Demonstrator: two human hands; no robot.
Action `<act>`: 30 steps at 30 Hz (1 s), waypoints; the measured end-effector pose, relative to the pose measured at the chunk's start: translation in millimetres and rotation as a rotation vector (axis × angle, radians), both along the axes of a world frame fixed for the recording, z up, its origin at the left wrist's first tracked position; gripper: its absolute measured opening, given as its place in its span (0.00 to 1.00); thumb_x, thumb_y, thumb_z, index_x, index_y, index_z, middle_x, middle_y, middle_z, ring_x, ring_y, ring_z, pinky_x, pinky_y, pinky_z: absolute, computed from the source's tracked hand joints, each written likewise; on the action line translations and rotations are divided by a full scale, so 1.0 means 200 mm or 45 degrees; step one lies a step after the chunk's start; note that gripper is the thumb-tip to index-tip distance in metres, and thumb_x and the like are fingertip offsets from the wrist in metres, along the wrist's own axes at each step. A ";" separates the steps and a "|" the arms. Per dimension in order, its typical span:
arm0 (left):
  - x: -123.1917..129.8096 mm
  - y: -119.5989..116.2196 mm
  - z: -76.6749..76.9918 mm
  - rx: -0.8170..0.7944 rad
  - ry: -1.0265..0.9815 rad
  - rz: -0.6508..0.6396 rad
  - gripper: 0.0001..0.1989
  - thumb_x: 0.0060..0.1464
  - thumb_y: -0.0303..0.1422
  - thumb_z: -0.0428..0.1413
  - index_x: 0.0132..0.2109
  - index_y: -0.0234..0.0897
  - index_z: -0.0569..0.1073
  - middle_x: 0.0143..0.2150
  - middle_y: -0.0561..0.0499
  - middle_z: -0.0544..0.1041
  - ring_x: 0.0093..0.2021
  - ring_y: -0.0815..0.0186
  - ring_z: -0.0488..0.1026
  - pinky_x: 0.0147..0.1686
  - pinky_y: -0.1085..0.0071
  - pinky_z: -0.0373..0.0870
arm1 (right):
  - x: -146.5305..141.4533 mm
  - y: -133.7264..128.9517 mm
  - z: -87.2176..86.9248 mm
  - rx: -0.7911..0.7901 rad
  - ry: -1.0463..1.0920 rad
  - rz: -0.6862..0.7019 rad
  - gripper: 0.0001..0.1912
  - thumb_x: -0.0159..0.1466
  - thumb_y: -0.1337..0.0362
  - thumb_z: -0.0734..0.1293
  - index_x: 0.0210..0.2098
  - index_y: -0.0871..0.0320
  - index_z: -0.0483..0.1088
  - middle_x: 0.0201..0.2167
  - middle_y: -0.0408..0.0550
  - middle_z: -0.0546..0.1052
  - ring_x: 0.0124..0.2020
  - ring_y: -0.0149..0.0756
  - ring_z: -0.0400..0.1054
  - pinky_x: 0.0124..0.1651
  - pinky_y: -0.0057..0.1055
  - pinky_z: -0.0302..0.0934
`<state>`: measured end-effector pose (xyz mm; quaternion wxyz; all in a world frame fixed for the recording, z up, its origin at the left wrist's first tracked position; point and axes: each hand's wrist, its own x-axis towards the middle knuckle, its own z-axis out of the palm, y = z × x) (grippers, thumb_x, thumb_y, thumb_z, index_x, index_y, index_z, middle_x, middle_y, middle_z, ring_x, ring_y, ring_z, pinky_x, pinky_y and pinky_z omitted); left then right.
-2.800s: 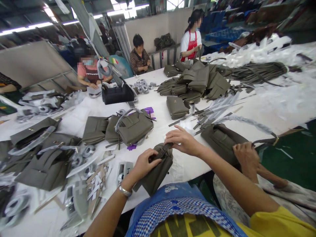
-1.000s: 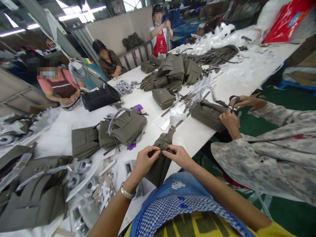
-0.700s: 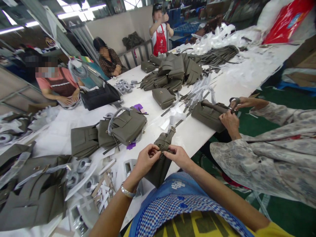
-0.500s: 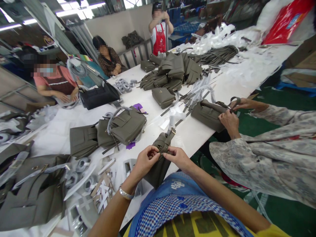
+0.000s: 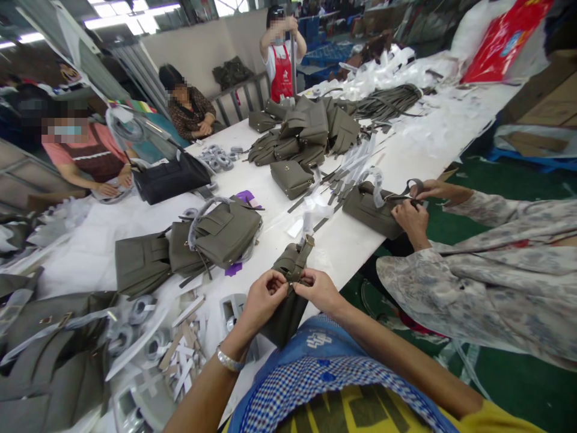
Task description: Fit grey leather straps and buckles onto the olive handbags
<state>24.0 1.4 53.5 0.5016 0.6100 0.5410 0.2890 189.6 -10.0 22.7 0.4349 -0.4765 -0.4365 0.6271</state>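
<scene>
An olive-green handbag rests at the table's front edge, against my apron, with its strap and gold buckle pointing away from me. My left hand pinches the bag near its top, thumb against fingertips. Opposite it, my right hand pinches the same spot, where the strap meets the bag. The fingertips of both hands nearly touch there, and the small part between them is mostly hidden. Clear plastic wrap sticks up from the strap's far end.
Olive handbags lie to the left, beside a grey tape dispenser and scraps. More bags are heaped farther back, near a bundle of straps. At right, a co-worker's hands hold another bag. Several people sit or stand beyond the table.
The whole view has shifted slightly, so the table and bags appear a little farther left. Both my hands stay pinched at the same place on the handbag.
</scene>
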 end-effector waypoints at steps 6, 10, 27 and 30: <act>0.02 -0.04 0.00 0.106 0.092 0.041 0.02 0.51 0.30 0.56 0.34 0.36 0.71 0.28 0.55 0.70 0.27 0.70 0.66 0.28 0.75 0.63 | 0.00 -0.01 0.03 0.217 -0.209 0.010 0.14 0.57 0.66 0.66 0.44 0.60 0.73 0.39 0.48 0.79 0.41 0.40 0.73 0.44 0.33 0.66; -0.03 0.00 0.10 0.159 0.070 0.042 0.08 0.55 0.35 0.56 0.40 0.37 0.73 0.31 0.53 0.73 0.30 0.68 0.70 0.30 0.74 0.66 | 0.03 0.01 0.17 0.457 -0.547 0.087 0.07 0.60 0.65 0.64 0.37 0.58 0.73 0.33 0.45 0.78 0.34 0.37 0.70 0.38 0.31 0.62; 0.13 -0.02 0.21 -0.157 -0.426 -0.161 0.20 0.62 0.46 0.48 0.49 0.36 0.74 0.44 0.45 0.79 0.43 0.61 0.75 0.44 0.66 0.71 | 0.13 -0.03 0.14 0.077 0.184 0.122 0.22 0.62 0.54 0.65 0.54 0.55 0.70 0.46 0.50 0.77 0.48 0.43 0.70 0.53 0.42 0.62; 0.14 -0.08 0.15 -0.053 -0.339 -0.237 0.18 0.62 0.42 0.49 0.49 0.36 0.75 0.44 0.46 0.79 0.44 0.60 0.75 0.47 0.65 0.70 | 0.16 0.00 0.18 -0.104 0.410 0.040 0.25 0.64 0.47 0.61 0.52 0.58 0.72 0.44 0.54 0.78 0.43 0.43 0.73 0.49 0.41 0.65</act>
